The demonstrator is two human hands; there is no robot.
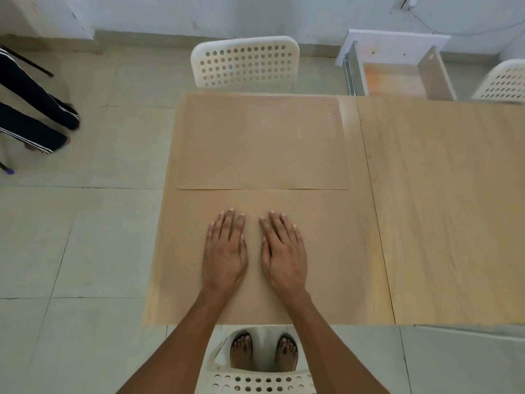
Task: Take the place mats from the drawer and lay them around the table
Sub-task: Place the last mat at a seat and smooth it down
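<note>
Two tan place mats lie on the left part of the wooden table (443, 211). The far mat (261, 143) lies flat before the far chair. The near mat (335, 251) covers the table's near left section. My left hand (224, 251) and my right hand (284, 251) rest palm down side by side on the near mat, fingers stretched flat, holding nothing. The white drawer (397, 78) stands pulled out beyond the table's far edge, its wooden bottom bare where visible.
A white perforated chair (245, 62) stands at the far side, another (502, 81) at the far right, and a third (255, 379) under me at the near edge. Another person's legs (34, 109) stand on the tiled floor at the left.
</note>
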